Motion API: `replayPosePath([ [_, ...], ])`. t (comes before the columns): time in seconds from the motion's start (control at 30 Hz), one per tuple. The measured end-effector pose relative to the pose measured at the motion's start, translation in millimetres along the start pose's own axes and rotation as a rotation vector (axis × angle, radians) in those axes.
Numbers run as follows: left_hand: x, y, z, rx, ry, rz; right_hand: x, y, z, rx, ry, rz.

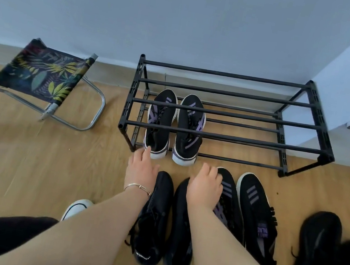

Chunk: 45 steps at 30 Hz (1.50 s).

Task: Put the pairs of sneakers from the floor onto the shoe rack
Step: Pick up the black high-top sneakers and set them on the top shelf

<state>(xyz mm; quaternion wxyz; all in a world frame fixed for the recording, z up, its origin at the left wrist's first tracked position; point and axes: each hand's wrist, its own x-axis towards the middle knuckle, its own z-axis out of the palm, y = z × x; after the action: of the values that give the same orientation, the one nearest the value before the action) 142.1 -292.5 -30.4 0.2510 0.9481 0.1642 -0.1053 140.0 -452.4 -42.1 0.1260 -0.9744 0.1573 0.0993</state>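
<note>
Sneakers [156, 219] on floor beneath empty, apart hands [142, 168], before shoe rack [226, 137].

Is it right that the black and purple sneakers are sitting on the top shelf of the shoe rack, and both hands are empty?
Not quite. In the head view the black and purple sneakers sit on the bottom shelf of the shoe rack, under the top bars. Both the left hand and right hand are indeed empty.

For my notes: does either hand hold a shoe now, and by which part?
Nothing is held. The left hand and the right hand hover open above the floor sneakers.
</note>
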Motion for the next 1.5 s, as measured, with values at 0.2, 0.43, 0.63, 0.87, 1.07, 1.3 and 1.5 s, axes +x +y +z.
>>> replayPosePath([
  [0.2,-67.0,-16.7,31.6,-0.002,-0.124,-0.114,-56.7,38.1,29.4,0.175,-0.283,0.333],
  [0.43,-89.4,-53.6,51.9,-0.051,-0.291,-0.371,-70.5,66.6,59.5,0.192,-0.564,0.558],
  [0.63,-94.5,-79.4,60.9,-0.193,-0.442,-0.478,-73.6,71.5,59.8,0.256,-0.642,0.595],
  [0.87,-87.7,-91.4,65.8,-0.451,-0.469,-0.591,-68.1,86.0,68.8,0.424,-0.618,0.646],
  [1.07,-83.7,-95.1,52.6,-0.525,-0.523,-0.627,-69.0,83.0,47.9,0.584,-0.751,0.680],
  [1.3,-98.7,-95.0,22.2,-0.602,-0.538,-0.622,-78.2,76.0,11.3,0.657,-0.797,0.669],
  [1.5,-98.9,-69.2,-28.9,-0.668,-0.513,-0.565,-70.8,66.7,-35.4,0.720,-0.802,0.583],
])
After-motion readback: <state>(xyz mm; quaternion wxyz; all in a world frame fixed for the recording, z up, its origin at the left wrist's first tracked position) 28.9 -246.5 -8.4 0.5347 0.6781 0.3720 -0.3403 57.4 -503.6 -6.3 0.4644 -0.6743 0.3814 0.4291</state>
